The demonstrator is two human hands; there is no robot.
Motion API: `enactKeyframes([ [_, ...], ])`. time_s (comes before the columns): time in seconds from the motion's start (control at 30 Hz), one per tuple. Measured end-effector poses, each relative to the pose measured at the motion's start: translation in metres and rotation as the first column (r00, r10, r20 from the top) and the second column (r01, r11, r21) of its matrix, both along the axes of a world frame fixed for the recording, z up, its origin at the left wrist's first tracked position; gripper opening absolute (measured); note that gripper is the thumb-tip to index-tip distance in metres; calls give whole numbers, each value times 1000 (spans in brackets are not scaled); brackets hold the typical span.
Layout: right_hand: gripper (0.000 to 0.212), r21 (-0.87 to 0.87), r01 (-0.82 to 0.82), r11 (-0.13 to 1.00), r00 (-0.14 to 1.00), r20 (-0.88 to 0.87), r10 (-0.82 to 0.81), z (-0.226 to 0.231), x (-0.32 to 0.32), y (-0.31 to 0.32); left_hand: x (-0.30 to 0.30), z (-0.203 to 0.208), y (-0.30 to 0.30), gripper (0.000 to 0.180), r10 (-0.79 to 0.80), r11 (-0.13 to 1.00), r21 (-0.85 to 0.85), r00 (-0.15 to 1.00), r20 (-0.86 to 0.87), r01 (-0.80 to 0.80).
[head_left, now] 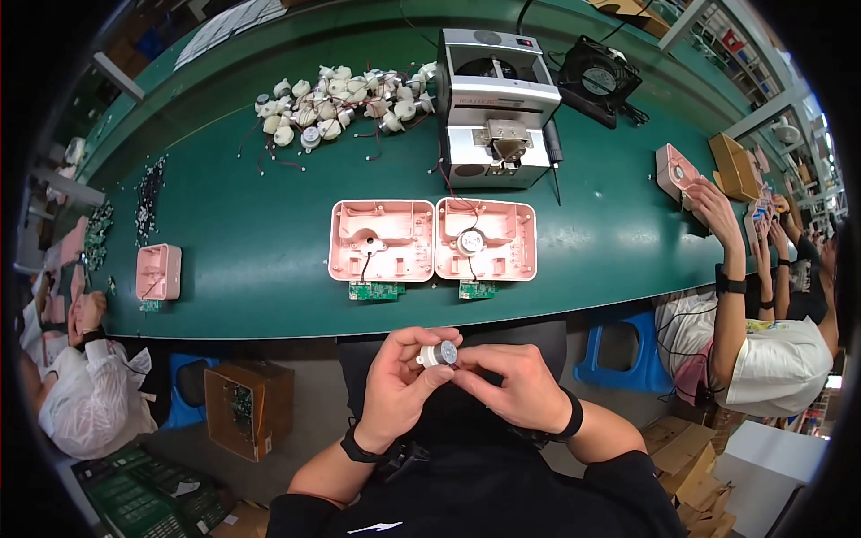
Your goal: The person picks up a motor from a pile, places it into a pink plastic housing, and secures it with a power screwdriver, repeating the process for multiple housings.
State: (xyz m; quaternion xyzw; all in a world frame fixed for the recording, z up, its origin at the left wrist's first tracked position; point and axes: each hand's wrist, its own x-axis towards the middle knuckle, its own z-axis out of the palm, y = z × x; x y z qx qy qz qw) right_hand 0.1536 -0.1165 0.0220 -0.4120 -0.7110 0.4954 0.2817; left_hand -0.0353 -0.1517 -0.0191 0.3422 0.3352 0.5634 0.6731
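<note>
Left hand (395, 381): pinching a motor (438, 353), thumb against fingers.
Right hand (513, 381): fingers curled in beside motor; cannot tell if gripping.
Motor: between hands, short of tabletop (256, 287) edge.
Shells (399, 260): two, pink, side by side on tabletop.
Pile (339, 100): white motors, left of machine (493, 100).

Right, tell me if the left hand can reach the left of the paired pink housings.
Probably yes: only a green circuit board lies in front of that pink housing, though the left hand holds a small motor.
</note>
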Motion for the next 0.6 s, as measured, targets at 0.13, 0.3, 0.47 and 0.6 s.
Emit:
enactKeyframes([
  [0.13,27,-3,-101,995,995,-4,101,-7,12,10,-8,-4,-3,39,74,985,168,948,-309,-22],
  [0.3,20,-396,-52,917,983,-184,-23,-10,11,5,-8,0,-4,41,384,830,553,645,-661,73],
  [0.47,20,-212,44,976,986,-148,-76,1,-1,-1,-6,0,1,42,546,679,726,586,-599,111],
  [0.6,22,-66,51,996,990,-129,-59,15,-12,4,-14,6,6,43,667,583,805,503,-550,108],
])
